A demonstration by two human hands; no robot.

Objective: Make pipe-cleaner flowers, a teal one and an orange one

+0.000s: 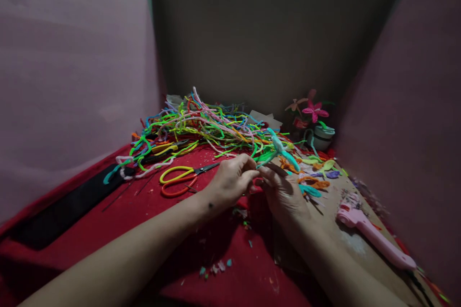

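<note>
In the head view, my left hand (232, 177) and my right hand (284, 194) meet over the red cloth, both with fingers closed in a pinch. Between their fingertips runs the thin end of a turquoise fuzzy pipe-cleaner piece (277, 146). Its looped, petal-like arms spread upward and to the right, beyond the fingers. The exact grip point is partly hidden by my fingers. Left of my left hand lie scissors (177, 170) with one yellow and one orange-red handle, blades apart. Orange pipe-cleaner loops (314, 183) and a turquoise loop (310, 191) lie beside my right hand.
A tangled heap of colourful pipe cleaners (209, 124) fills the back. At right, a pink glue gun (378, 240) rests on a brown board (324, 230). Pipe-cleaner flowers (315, 111) stand in a small pot (321, 138). A black strip (65, 211) lies left on red cloth (144, 220).
</note>
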